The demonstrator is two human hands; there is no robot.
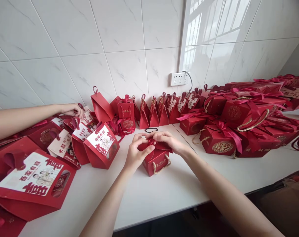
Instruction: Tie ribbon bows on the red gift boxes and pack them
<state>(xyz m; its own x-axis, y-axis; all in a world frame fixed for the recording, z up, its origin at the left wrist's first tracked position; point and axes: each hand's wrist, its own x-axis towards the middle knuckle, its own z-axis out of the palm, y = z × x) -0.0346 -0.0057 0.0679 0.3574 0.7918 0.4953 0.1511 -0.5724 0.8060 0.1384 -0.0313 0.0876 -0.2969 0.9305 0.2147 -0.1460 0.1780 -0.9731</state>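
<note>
A small red gift box (151, 163) with a gold rope handle stands on the white table in front of me. My left hand (138, 151) is closed at the left of its top, thumb and fingers pinching the folded flaps. From the right, my right hand (169, 141) curls over the same top, its fingertips meeting those of the left hand. A bit of dark red ribbon (151, 141) shows between the fingers; exactly what each fingertip grips is partly hidden. Just behind the hands lies a black loop (151, 129).
Red gift boxes with pink bows (222, 141) are piled at right. Triangular red boxes (154, 113) line the tiled wall under a socket strip (180, 79). Printed red boxes (102, 144) crowd the left, where another person's hand (74, 110) reaches in. The table edge (161, 216) runs near me.
</note>
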